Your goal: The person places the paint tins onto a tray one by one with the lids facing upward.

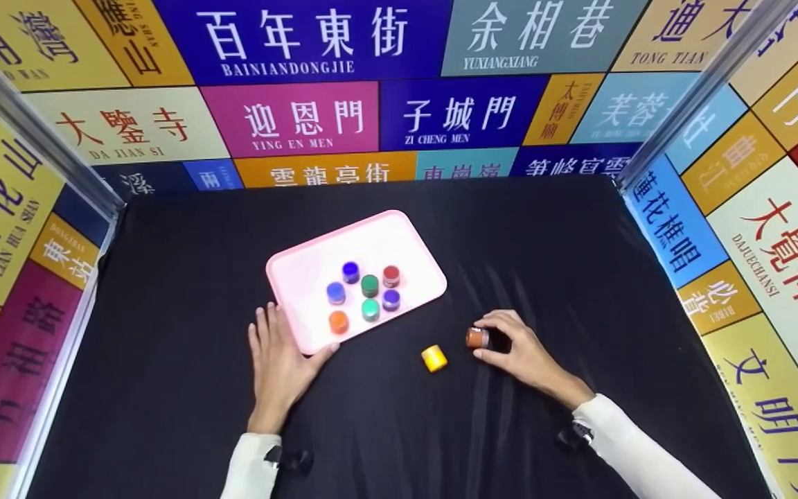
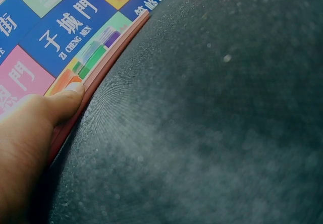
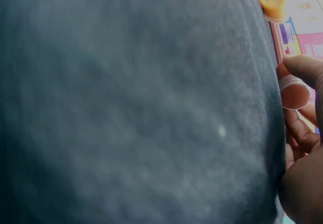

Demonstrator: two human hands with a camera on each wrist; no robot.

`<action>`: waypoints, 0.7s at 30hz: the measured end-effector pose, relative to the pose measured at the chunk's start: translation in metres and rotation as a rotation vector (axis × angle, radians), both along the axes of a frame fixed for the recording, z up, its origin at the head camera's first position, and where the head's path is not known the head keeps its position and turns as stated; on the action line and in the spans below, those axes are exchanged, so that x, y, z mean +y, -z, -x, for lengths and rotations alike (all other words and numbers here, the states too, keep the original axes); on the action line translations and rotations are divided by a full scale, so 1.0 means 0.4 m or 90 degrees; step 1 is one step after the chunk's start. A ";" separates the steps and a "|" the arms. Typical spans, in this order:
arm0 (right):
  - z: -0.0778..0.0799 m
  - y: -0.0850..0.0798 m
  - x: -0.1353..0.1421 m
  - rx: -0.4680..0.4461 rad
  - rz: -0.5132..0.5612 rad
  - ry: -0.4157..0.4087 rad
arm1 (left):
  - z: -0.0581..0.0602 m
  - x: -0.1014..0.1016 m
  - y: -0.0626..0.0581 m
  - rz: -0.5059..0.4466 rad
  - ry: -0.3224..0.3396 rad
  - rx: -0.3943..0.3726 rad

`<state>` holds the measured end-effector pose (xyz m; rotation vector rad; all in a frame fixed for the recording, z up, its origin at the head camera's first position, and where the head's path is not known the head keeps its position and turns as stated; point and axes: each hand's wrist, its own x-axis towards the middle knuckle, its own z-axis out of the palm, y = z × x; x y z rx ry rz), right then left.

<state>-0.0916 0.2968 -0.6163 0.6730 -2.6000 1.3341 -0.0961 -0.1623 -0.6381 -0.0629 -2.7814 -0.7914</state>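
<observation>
My left hand (image 1: 280,353) lies at the near left corner of a pink tray (image 1: 399,235), its fingers straight along the left side. In the left wrist view the thumb (image 2: 68,100) touches the tray's rim. My right hand (image 1: 520,350) pinches a small brown paint jar (image 1: 476,337) between thumb and fingers, right of the tray. A round end of that jar (image 3: 295,96) faces the right wrist camera. Between the brown jar and the tray, a yellow paint jar (image 1: 433,358) lies on the black cloth, apart from both hands.
Several paint jars stand on the tray, including an orange jar (image 1: 338,321), a dark green jar (image 1: 369,285), a red jar (image 1: 391,276) and a purple jar (image 1: 391,299). Black cloth (image 1: 184,277) covers the table. Panels with printed signs (image 1: 288,118) enclose its back and sides.
</observation>
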 end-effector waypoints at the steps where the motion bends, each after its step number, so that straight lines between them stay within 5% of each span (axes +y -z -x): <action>1: 0.001 0.003 0.001 0.004 0.003 -0.001 | 0.000 0.001 0.000 0.000 0.000 -0.001; 21: 0.006 0.012 -0.002 0.042 0.046 0.003 | 0.001 0.000 0.005 0.002 -0.004 0.004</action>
